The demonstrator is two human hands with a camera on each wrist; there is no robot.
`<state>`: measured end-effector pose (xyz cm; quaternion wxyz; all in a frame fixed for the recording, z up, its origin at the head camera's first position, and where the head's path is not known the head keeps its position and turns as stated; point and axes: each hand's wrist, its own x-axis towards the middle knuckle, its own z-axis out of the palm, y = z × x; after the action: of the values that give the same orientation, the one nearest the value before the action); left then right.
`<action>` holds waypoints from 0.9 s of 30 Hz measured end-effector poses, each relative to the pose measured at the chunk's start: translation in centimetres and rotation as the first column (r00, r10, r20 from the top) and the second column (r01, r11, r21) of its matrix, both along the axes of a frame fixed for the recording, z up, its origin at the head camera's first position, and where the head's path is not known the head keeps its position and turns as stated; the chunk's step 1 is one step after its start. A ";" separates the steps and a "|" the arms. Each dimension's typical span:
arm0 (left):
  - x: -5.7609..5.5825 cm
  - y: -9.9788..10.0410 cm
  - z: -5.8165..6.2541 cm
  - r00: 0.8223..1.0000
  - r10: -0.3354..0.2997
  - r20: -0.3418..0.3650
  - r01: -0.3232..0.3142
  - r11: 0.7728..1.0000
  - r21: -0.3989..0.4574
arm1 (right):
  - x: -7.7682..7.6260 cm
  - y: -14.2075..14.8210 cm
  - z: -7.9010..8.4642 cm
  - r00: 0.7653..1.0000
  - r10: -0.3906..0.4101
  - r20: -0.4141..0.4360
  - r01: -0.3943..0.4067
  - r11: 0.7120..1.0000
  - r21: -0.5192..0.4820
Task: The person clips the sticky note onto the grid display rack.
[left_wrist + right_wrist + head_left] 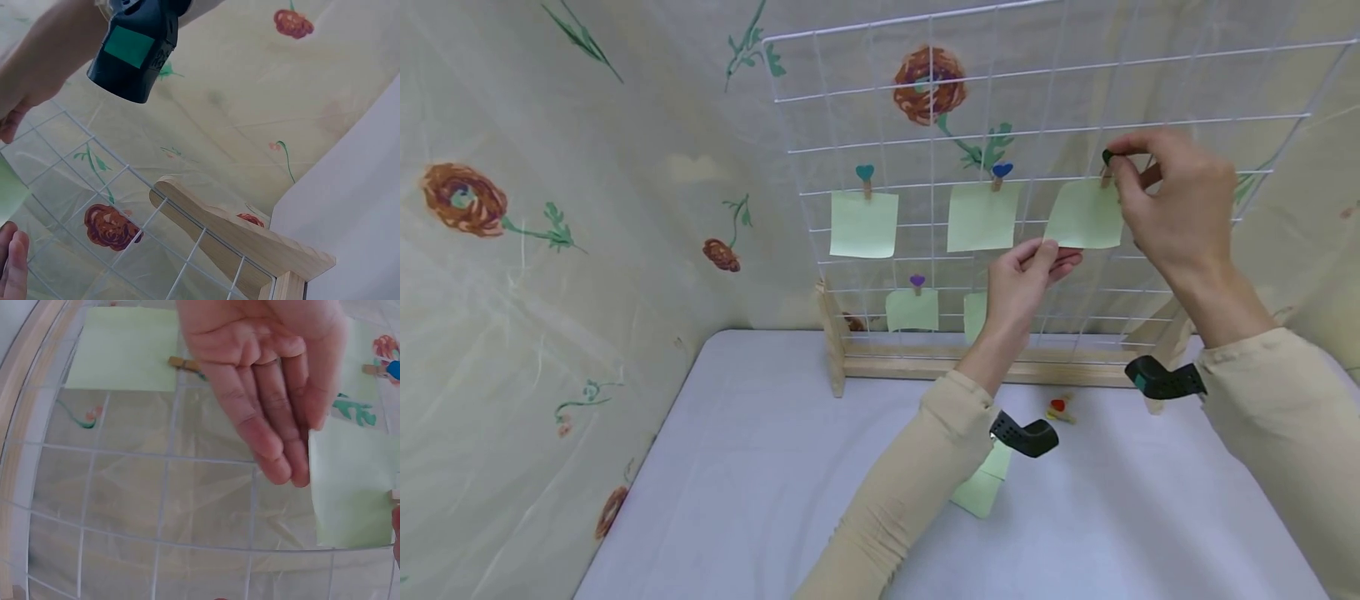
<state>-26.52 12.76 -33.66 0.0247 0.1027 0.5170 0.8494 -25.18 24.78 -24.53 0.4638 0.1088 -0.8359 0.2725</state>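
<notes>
My right hand [1187, 200] pinches a small wooden clothespin with a dark top [1107, 158] at the upper right corner of a pale green paper note [1084, 218]. Below it, my left hand [1021, 279] holds that note's lower left corner between thumb and fingers. The note lies against a white wire grid [931, 150]. To its left on the grid hang a note [982, 218] under a blue-heart clothespin [1000, 172] and another note [863, 227] under a teal-heart clothespin [866, 177]. In the right wrist view the left palm [269, 337] faces the camera.
Lower on the grid hang a note [912, 311] with a purple-heart clothespin [917, 282] and one partly hidden note [974, 315]. A wooden stand [902, 368] supports the grid. Loose green notes [981, 493] and red-topped clothespins [1060, 408] lie on the white table [737, 483].
</notes>
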 end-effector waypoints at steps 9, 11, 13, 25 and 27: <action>0.1 -0.1 0.0 1.000 0.011 -0.026 -0.012 1.000 -0.025 | -0.1 0.0 -0.6 1.000 0.027 -0.014 -0.027 0.999 0.019; 0.1 -0.2 0.0 0.999 0.012 -0.031 -0.013 1.000 -0.026 | -0.2 0.1 -0.7 0.999 0.031 -0.017 -0.030 0.999 0.018; 0.1 -0.2 -0.1 0.999 0.010 -0.035 -0.011 1.000 -0.025 | -0.3 0.1 -0.8 0.999 0.026 -0.019 -0.025 1.000 0.018; -0.5 -1.2 -1.3 0.999 -0.022 -0.037 0.020 0.998 -0.060 | -0.3 0.3 -1.3 0.997 0.039 -0.060 -0.041 0.999 -0.035; -0.5 -1.3 -1.6 0.998 -0.032 -0.046 0.028 0.996 -0.090 | -0.2 0.4 -1.3 0.997 0.042 -0.070 -0.044 0.999 -0.031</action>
<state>-27.01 11.44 -35.23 0.0296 0.1295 0.5535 0.8222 -25.39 25.15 -25.80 0.4881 0.1285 -0.8123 0.2922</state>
